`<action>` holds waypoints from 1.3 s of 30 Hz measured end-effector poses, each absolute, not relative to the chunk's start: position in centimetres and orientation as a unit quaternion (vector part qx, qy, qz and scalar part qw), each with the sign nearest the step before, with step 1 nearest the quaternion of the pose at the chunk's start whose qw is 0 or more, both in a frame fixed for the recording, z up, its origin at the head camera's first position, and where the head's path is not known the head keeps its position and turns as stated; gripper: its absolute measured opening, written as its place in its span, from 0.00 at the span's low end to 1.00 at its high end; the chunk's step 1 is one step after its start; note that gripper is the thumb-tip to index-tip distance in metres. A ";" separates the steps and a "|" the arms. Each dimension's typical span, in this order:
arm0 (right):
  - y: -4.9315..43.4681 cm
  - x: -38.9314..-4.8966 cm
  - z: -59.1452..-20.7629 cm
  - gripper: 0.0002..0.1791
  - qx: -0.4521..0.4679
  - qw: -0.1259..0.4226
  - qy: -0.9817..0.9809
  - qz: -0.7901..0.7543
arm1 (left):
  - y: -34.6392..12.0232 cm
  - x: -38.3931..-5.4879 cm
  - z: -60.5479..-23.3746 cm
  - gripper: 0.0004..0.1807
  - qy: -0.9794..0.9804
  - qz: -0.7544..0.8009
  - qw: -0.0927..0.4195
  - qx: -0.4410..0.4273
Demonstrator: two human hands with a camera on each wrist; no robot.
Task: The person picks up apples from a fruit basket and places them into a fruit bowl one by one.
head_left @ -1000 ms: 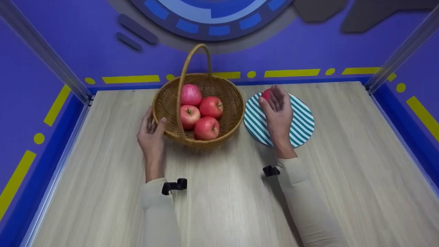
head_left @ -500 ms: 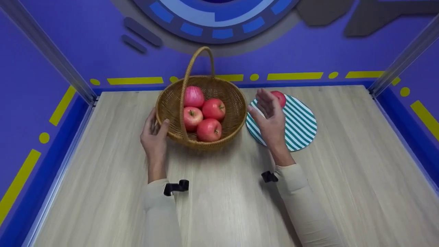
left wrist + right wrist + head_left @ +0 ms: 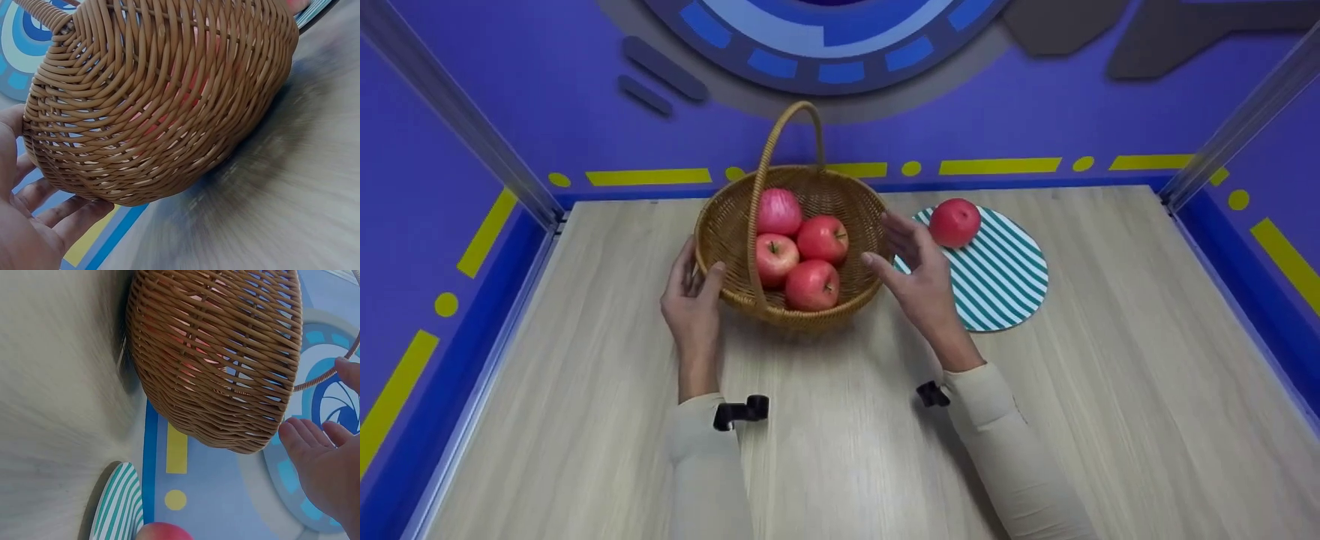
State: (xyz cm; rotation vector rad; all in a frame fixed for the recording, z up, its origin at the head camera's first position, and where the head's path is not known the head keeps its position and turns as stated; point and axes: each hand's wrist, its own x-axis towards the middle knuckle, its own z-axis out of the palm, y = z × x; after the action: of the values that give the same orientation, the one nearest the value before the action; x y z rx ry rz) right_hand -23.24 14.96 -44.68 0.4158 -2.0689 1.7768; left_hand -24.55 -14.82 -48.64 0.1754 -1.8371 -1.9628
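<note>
A brown wicker basket with a tall arched handle stands on the table, holding several red apples. My left hand grips its left rim, thumb over the top edge and fingers along the outer weave. At the right rim, my right hand has its fingers extended outside the basket and its thumb toward the inside. In the right wrist view, the right fingertips are at the rim, and I cannot tell whether they touch it. One more apple sits on a round green-and-white striped mat.
The light wood-grain table carries the basket and mat. A purple-blue printed wall rises just behind them, and side panels close off left and right. The basket's handle arches high above the rim.
My right hand has moved left from over the apple on the mat to the basket's right rim, leaving that apple there. My left hand keeps its place on the basket.
</note>
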 end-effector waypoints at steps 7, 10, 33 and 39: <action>14.4 -23.1 -44.8 0.36 0.154 0.175 -0.756 0.612 | -14.9 -24.5 -48.8 0.29 -0.666 -0.709 0.224 0.058; 14.3 -23.1 -44.9 0.36 0.157 0.174 -0.762 0.604 | -14.8 -24.6 -48.8 0.29 -0.668 -0.706 0.227 0.056; 14.2 -23.0 -45.4 0.34 0.167 0.172 -0.790 0.564 | -14.6 -24.3 -49.2 0.29 -0.675 -0.701 0.216 0.081; 14.3 -23.2 -45.2 0.33 0.182 0.182 -0.794 0.551 | -14.5 -24.4 -48.9 0.29 -0.674 -0.701 0.221 0.077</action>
State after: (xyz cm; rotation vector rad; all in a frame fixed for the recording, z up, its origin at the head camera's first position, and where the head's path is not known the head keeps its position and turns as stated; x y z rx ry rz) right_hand -23.16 14.33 -45.23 0.5125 -2.2410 1.5563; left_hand -24.39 -14.48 -48.91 0.2124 -1.8638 -1.9377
